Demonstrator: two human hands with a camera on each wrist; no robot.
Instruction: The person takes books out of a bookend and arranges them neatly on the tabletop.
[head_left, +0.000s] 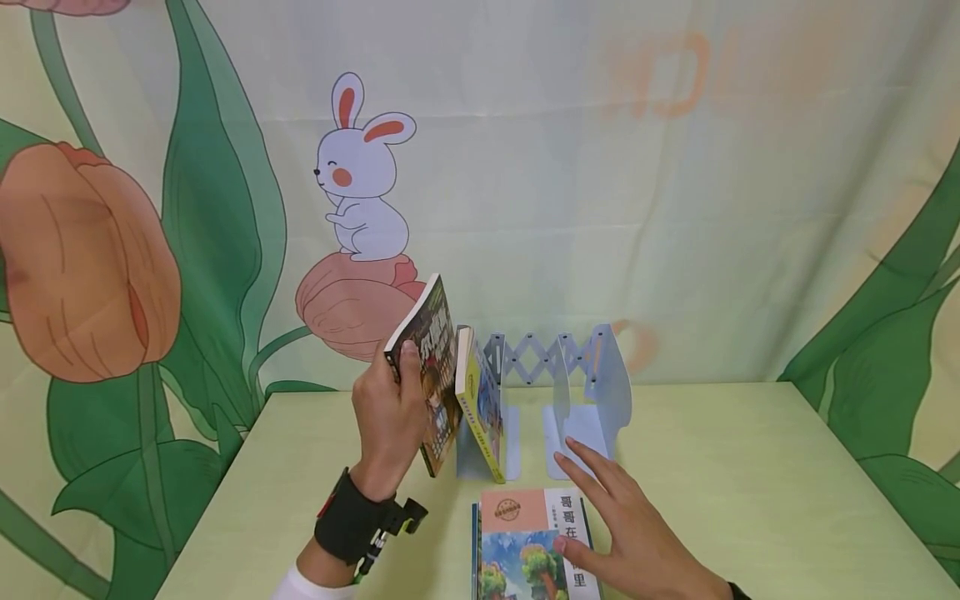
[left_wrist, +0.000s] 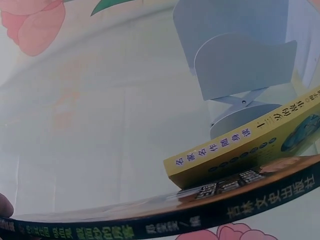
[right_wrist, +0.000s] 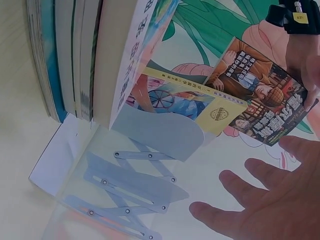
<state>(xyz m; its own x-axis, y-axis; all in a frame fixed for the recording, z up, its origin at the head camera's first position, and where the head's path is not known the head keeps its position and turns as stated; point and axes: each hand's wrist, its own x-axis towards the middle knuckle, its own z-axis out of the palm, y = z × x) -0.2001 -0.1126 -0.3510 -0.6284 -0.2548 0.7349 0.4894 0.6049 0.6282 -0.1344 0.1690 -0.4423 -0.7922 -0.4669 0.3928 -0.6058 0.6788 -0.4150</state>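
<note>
My left hand point(head_left: 390, 412) grips a dark-covered paperback book point(head_left: 441, 375) by its edge, thumb across the cover. The book is held tilted at the left end of a pale blue expandable bookend rack point(head_left: 613, 392). Beside it, a yellow-spined book point(head_left: 480, 417) leans in the rack's left section. My right hand point(head_left: 633, 525), fingers spread and holding nothing, hovers over a stack of books point(head_left: 513, 510) in front of the rack. The right wrist view shows the dark book's illustrated cover point(right_wrist: 260, 90) close to the yellow book point(right_wrist: 220, 112).
The rack's crisscross metal links point(head_left: 529, 360) stretch between its upright plates. All of this stands on a pale yellow-green table point(head_left: 720, 467). Behind it hangs a cloth backdrop point(head_left: 510, 167) printed with a rabbit and tulips.
</note>
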